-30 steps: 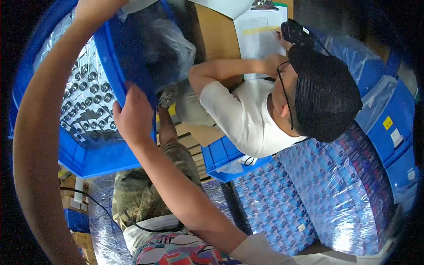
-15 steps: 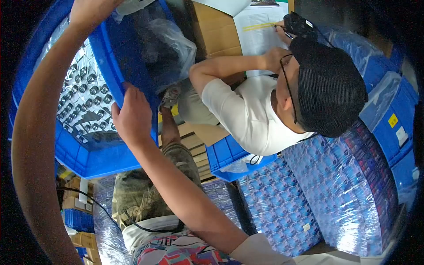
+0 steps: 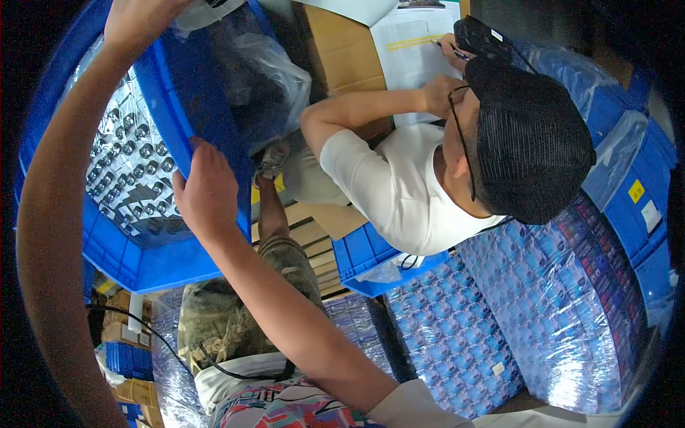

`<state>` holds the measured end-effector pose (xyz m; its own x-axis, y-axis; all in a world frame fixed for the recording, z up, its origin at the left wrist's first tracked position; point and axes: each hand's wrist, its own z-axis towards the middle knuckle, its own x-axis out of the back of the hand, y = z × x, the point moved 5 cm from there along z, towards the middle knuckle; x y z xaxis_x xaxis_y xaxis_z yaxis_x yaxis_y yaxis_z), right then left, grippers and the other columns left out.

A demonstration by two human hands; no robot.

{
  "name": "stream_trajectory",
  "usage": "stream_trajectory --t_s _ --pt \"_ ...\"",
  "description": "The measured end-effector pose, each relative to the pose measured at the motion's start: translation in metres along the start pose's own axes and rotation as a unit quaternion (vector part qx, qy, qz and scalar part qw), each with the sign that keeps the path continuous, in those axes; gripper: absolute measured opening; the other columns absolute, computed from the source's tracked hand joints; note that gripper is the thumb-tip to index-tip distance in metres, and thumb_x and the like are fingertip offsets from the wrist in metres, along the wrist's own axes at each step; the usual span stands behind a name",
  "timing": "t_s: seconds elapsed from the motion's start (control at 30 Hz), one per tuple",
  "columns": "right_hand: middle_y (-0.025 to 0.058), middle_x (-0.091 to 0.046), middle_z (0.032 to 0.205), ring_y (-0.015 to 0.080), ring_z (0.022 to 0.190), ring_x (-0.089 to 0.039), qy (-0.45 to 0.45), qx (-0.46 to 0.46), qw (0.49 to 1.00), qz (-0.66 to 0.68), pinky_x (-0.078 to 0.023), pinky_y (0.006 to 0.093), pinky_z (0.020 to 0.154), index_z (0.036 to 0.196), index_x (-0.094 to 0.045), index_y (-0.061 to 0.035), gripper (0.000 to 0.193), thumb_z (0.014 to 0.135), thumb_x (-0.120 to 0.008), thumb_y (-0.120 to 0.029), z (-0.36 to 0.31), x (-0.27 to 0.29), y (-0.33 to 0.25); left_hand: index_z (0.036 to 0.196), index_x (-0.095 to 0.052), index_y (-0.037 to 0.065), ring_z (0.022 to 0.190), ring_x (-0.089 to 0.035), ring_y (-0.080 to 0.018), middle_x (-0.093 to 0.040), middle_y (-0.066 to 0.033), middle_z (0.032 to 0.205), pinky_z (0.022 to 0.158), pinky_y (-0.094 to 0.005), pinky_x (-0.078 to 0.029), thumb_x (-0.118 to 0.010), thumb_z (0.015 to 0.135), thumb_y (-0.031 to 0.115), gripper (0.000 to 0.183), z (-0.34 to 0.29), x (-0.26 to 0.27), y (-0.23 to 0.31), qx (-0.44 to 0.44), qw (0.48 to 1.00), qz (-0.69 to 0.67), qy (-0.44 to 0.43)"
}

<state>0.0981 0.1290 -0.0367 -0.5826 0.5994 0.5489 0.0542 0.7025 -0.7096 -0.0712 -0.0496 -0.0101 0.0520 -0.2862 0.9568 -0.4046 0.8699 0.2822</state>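
Note:
A blue plastic crate [image 3: 168, 100] stands at the left, tilted in my view. Inside it lie rows of small round black parts [image 3: 128, 148] set on a white, shiny layer. My right hand [image 3: 208, 189] grips the crate's right-hand rim, fingers curled over the edge and thumb on the inner side. My left hand [image 3: 146, 20] is up at the top edge of the picture, by the crate's far end. Its fingers are cut off by the frame, so their hold does not show.
At the right, a person in a black cap [image 3: 531, 143] leans over paper sheets [image 3: 414, 60], pen in hand. A clear plastic bag [image 3: 275, 75] hangs beyond my crate. Another blue crate [image 3: 364, 257] and film-wrapped stacks of printed boxes [image 3: 457, 328] stand nearby.
The crate and both my hands sit slightly further left in the picture, as the view shifts a little. My right hand keeps its hold on the rim.

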Motion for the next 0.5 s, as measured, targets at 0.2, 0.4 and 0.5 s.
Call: stream_trajectory --t_s 0.2,0.4,0.5 --pt "0.0203 -0.056 0.098 0.0371 0.091 -0.056 0.001 0.005 1.0 0.015 -0.048 0.043 0.078 0.108 -0.048 0.0043 0.043 0.071 -0.065 -0.009 0.0014 0.0005 -0.0049 0.083 -0.047 0.004 0.069 -0.056 -0.0397 -0.056 -0.0186 0.068 0.06 -0.047 -0.042 -0.056 0.075 0.023 0.023 0.0017 0.0025 -0.0014 -0.005 1.0 0.003 -0.003" --pt "0.0196 -0.057 0.097 0.0366 0.09 -0.057 0.014 0.016 1.0 0.003 -0.048 0.0424 0.078 0.108 -0.048 0.0037 0.042 0.072 -0.065 -0.009 -0.0011 0.0048 -0.0013 0.083 -0.047 0.003 0.07 -0.056 -0.0395 -0.056 -0.0191 0.069 0.061 -0.0467 -0.042 -0.055 0.076 0.024 0.024 -0.0015 0.0023 0.0044 -0.014 1.0 -0.002 0.005" --pt "0.0192 -0.057 0.096 0.0361 0.089 -0.057 0.023 0.021 1.0 0.002 -0.048 0.0419 0.078 0.108 -0.048 0.0037 0.041 0.072 -0.065 -0.009 -0.0017 0.0026 -0.0021 0.082 -0.047 0.003 0.07 -0.056 -0.0395 -0.056 -0.0192 0.07 0.061 -0.0466 -0.042 -0.055 0.076 0.025 0.024 -0.001 0.0025 0.0027 -0.012 1.0 0.0 0.006"
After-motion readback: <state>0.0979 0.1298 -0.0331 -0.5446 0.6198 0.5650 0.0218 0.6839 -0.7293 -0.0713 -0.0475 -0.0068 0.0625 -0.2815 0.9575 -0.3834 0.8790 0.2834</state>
